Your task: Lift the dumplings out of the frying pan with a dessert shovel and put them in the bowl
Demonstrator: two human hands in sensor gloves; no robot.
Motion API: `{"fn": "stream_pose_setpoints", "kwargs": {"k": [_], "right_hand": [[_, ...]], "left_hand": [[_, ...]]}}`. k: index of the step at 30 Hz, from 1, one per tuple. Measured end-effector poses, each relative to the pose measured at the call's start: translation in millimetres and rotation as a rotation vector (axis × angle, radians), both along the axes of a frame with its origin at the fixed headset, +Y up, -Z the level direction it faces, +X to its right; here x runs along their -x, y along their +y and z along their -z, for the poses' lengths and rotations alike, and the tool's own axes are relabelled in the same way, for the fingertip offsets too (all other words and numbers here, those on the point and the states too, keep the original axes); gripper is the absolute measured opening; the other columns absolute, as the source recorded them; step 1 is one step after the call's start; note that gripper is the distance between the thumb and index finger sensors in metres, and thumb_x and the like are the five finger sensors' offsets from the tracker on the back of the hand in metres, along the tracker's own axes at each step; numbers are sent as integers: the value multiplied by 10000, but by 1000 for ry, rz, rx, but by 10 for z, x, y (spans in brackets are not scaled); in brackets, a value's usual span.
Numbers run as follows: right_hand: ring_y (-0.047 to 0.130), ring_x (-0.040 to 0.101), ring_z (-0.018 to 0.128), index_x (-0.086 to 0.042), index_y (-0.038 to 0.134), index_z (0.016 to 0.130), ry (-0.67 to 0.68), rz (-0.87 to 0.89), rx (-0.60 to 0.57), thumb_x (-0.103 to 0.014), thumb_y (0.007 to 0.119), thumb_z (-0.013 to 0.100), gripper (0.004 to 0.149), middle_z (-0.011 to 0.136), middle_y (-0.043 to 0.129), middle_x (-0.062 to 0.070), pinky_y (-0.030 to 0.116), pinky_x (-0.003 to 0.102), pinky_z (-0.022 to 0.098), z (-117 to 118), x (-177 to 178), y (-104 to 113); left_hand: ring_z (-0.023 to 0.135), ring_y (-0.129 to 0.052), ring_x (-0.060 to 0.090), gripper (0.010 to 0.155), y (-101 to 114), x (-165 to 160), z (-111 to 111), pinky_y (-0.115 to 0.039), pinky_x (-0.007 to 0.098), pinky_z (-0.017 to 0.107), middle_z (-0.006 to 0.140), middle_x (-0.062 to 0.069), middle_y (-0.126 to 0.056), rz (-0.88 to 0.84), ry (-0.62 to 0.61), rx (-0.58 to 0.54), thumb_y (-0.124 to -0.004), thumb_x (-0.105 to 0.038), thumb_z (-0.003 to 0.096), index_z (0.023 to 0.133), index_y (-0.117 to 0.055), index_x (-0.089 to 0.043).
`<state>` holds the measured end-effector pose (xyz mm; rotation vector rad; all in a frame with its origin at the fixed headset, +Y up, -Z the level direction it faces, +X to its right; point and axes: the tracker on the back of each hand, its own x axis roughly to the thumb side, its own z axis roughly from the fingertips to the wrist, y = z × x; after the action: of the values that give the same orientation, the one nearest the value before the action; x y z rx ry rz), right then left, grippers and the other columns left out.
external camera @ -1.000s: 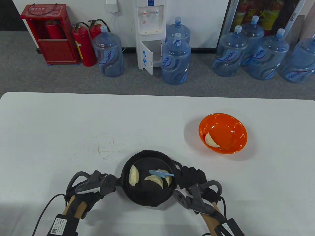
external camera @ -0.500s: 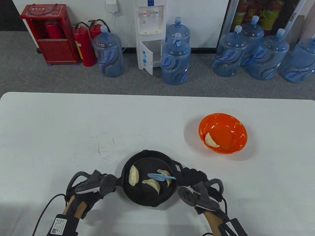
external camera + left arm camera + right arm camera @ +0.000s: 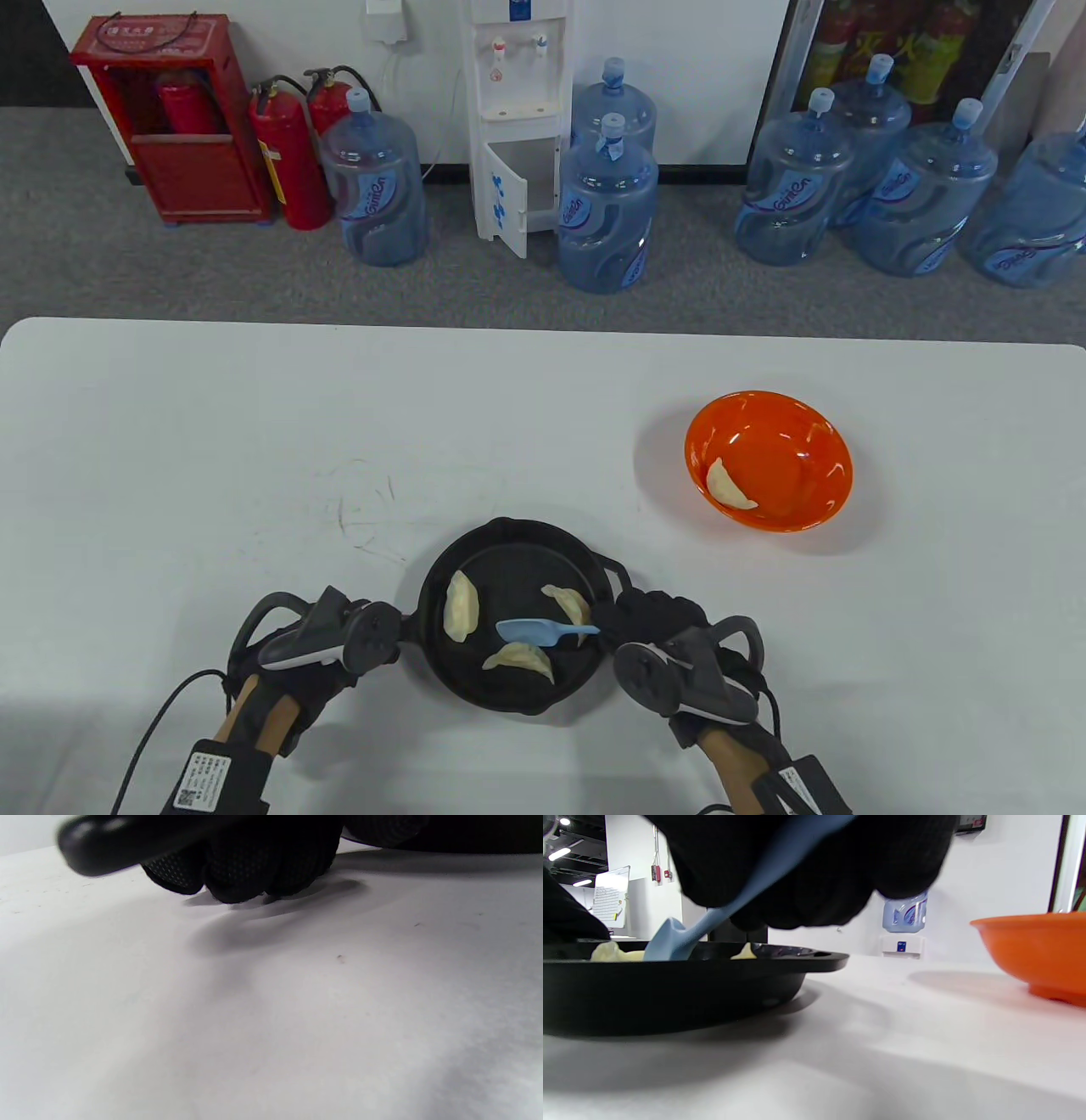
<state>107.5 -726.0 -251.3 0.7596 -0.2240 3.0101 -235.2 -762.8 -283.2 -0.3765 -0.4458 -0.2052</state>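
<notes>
1. The right hand (image 3: 657, 613) pinches the handle of a blue shovel (image 3: 543, 631), fingers curled round it at the pan's right rim.
2. The left hand (image 3: 339, 641) has its fingers wrapped round the handle of the black pan (image 3: 517, 543), as the left wrist view shows.
3. The shovel's blade lies over the pan floor, just above one dumpling (image 3: 519, 659); two more (image 3: 462, 604) (image 3: 568, 601) lie in the pan.
4. An orange bowl (image 3: 797, 424) stands on the desk (image 3: 212, 441) well to the right, with one dumpling (image 3: 728, 486) inside.

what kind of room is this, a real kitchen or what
Probably an office or lab corner, not a kitchen: a water dispenser, spare water jugs and fire extinguishers line the wall behind a plain white table.
</notes>
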Motion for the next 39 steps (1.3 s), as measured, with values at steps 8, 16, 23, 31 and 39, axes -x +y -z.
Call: {"fn": "stream_pose_setpoints", "kwargs": {"k": [8,16,23,31,39], "right_hand": [[972,189,576,-302,848,967,66,25,61,-394,763,584,403,878,904,7,842,423,496,5,5,-31],[973,188,558,-299,851,967,102,32,130,-391,757,586,403,872,907,12,841,422,489,1,9,-45],[963,157,410,-290,881,938,127,76,182,-414,757,585,394,803,933,30,841,378,357,3,14,-73],[928,118,297,-293,909,899,104,134,250,-461,791,571,387,723,961,29,825,341,269,37,-18,-84],[925,115,296,-285,903,910,58,227,334,-452,776,582,390,722,961,37,823,339,269,100,-101,-100]], "left_hand": [[655,-943,109,542,0,-3,-1,-775,489,731,834,-103,-834,3,0,3,-593,-490,586,1081,-584,-270],[650,-944,107,542,-2,-4,2,-778,488,727,832,-102,-835,3,0,3,-593,-489,586,1081,-583,-268],[653,-943,109,543,-1,-5,4,-774,490,730,835,-101,-833,3,1,4,-592,-490,587,1082,-582,-269],[661,-942,113,540,-1,-5,4,-771,491,733,841,-100,-831,2,1,2,-591,-490,587,1080,-583,-271],[664,-942,116,540,0,-5,2,-768,494,734,843,-97,-831,3,1,2,-592,-488,587,1081,-582,-270]]}}
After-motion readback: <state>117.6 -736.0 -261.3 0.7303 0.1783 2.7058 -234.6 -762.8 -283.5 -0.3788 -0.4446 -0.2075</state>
